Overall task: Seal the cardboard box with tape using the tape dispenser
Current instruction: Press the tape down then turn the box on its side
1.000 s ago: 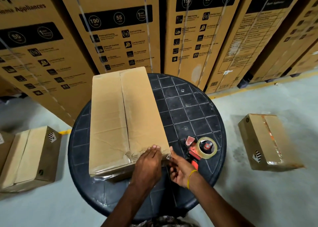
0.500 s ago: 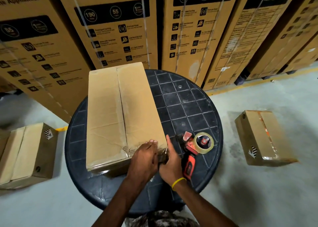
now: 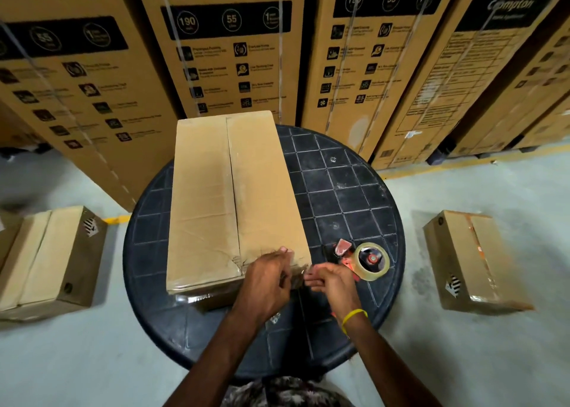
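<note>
The cardboard box (image 3: 234, 203) lies lengthwise on the left half of the round dark surface (image 3: 345, 196), flaps shut along a centre seam. Tall printed cartons (image 3: 228, 51) wall off twelve o'clock; smaller boxes sit on the floor at nine (image 3: 46, 258) and three (image 3: 472, 258). The tape dispenser (image 3: 364, 258) lies untouched just right of the box. Left hand (image 3: 268, 283) presses the near right corner; right hand (image 3: 330, 283) pinches beside it, seemingly on clear tape.

The left hand (image 3: 267, 283) hides the box's (image 3: 228, 196) near corner, perhaps taped.
</note>
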Demonstrator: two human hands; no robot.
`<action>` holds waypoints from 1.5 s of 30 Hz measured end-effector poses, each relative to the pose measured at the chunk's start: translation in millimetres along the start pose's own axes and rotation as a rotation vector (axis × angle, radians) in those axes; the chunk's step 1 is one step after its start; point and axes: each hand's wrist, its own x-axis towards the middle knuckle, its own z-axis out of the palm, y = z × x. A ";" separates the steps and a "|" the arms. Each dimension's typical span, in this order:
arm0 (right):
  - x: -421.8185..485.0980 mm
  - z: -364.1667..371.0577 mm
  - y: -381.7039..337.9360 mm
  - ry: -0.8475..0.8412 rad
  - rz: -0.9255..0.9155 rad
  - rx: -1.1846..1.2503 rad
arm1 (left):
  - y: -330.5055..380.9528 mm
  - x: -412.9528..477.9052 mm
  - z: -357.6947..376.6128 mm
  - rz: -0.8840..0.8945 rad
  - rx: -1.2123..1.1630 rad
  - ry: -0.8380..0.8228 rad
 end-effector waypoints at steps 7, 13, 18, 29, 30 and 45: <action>-8.9 18.0 -24.1 -0.125 0.148 0.009 | 1.5 2.0 1.5 -0.057 -0.018 -0.035; -8.0 20.1 -23.9 -0.178 0.083 0.036 | 2.8 0.6 5.9 -0.034 0.021 0.055; -5.1 12.0 -9.5 -0.284 -0.021 0.029 | -3.3 -1.8 14.2 -0.016 0.106 0.022; 42.7 -16.0 15.5 -0.160 -0.514 -0.546 | -19.9 2.9 13.9 0.099 0.156 0.025; 45.9 -17.8 16.2 -0.122 -0.533 -0.534 | -19.2 5.1 12.0 0.103 0.153 0.027; 55.0 -32.1 -0.6 -0.254 -0.999 -0.713 | -29.3 9.1 12.3 0.136 0.097 0.197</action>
